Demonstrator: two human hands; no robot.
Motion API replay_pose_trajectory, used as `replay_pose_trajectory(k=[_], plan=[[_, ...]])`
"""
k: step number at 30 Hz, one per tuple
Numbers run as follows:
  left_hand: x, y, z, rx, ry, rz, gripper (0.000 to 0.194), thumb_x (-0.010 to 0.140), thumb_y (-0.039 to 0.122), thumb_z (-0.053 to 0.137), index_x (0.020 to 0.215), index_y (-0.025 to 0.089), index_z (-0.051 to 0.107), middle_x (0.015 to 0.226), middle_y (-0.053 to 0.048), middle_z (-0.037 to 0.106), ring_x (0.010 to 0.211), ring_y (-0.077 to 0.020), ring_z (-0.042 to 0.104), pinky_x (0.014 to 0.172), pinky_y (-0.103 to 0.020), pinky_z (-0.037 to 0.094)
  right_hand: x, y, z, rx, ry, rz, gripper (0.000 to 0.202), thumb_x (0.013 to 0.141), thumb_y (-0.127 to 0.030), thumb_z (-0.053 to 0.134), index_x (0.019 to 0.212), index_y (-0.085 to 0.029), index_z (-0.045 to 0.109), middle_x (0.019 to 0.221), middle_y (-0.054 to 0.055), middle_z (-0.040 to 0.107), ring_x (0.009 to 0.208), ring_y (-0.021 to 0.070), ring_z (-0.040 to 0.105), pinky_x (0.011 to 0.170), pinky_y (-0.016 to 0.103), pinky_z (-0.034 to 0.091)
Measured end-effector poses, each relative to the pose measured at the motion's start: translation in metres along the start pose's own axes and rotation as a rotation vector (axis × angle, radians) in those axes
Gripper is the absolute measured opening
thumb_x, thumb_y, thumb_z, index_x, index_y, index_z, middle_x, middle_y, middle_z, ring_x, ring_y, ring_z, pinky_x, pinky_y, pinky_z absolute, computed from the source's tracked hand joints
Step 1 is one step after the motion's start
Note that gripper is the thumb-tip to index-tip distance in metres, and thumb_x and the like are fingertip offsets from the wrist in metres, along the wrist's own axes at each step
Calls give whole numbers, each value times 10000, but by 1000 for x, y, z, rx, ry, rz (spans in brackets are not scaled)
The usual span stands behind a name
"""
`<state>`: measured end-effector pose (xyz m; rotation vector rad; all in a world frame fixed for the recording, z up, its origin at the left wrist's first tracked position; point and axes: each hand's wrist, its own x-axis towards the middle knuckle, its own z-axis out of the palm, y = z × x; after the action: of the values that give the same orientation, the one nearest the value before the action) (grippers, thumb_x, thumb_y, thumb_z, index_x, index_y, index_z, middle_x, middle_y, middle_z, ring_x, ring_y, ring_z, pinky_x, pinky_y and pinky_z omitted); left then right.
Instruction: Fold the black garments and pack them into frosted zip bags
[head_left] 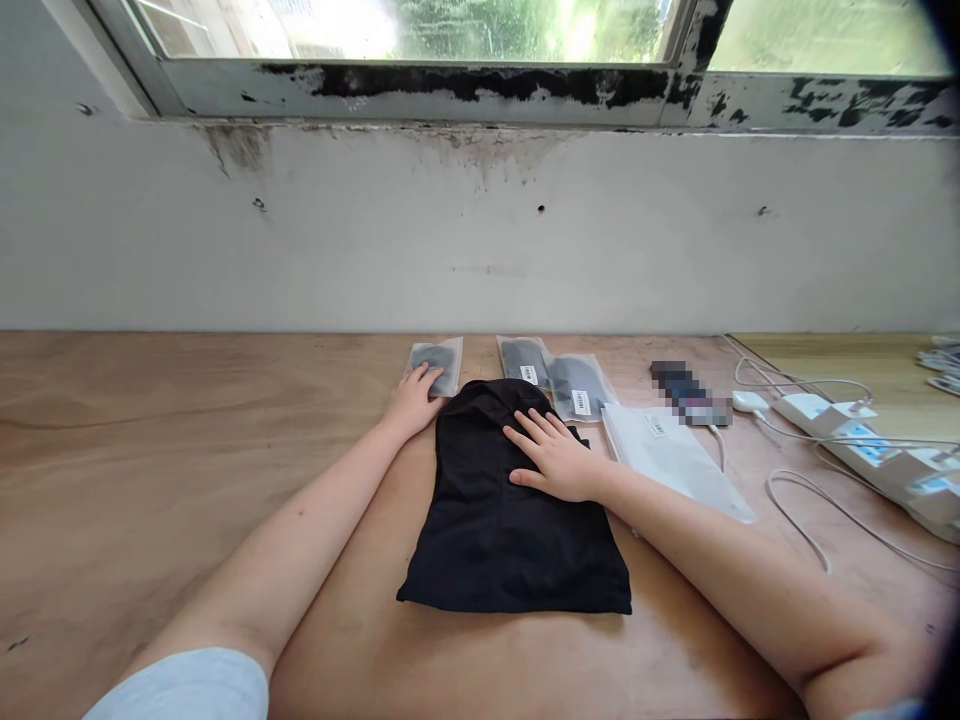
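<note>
Beneath a window, the wooden surface [187, 450] is carrying black cloth [517, 520] near its front edge's middle. The right hand [551, 462] is pressing it, fingers spread; the left hand [412, 402] is touching a packet [448, 352], fingers loosely extended, unclenched.
</note>
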<state>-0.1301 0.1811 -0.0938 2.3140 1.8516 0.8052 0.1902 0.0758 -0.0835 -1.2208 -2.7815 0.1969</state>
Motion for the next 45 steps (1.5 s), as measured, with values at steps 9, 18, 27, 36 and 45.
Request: replay_pose_trajectory(k=[9, 18, 27, 36, 45], plan=[[-3, -3, -12, -371, 397, -53, 419, 1004, 392, 404, 1298, 200, 633, 1270, -129, 661, 1229, -273, 595, 1107, -434, 430, 0, 0, -1, 13, -9, -1, 850, 947, -755, 281, 1618, -241, 193, 1677, 124, 91, 1538, 369, 61, 1227, 555, 135], [-9, 33, -34, -647, 653, -250, 668, 1001, 655, 253, 1317, 175, 593, 1263, -140, 661, 1232, -277, 606, 1077, -393, 463, 1, 4, 3, 10, 11, -4, 848, 946, -758, 277, 1614, -240, 210, 1675, 123, 134, 1537, 366, 97, 1219, 562, 146], [-66, 88, -28, -102, -115, 777, 431, 988, 303, 455, 1401, 261, 573, 1496, -101, 521, 1446, -280, 409, 1209, -499, 316, -9, -38, -17, -279, 340, -54, 432, 1000, -347, 462, 1370, -143, 552, 1441, 213, 484, 1360, 385, 396, 1124, 547, 305], [-68, 89, -14, -24, -134, 875, 476, 987, 345, 504, 1442, 208, 516, 1519, -143, 482, 1450, -303, 397, 1210, -522, 325, -10, -40, -17, -342, 419, -300, 379, 1047, -203, 301, 1261, -212, 614, 1216, 132, 611, 1076, 271, 537, 950, 429, 417], [-68, 83, -7, 46, -16, 1023, 421, 990, 209, 475, 1408, 184, 524, 1479, -151, 528, 1421, -293, 443, 1193, -545, 345, -4, -37, -6, -326, 574, -376, 185, 1014, -186, 469, 1014, -188, 654, 1022, 93, 656, 940, 220, 550, 860, 381, 420]])
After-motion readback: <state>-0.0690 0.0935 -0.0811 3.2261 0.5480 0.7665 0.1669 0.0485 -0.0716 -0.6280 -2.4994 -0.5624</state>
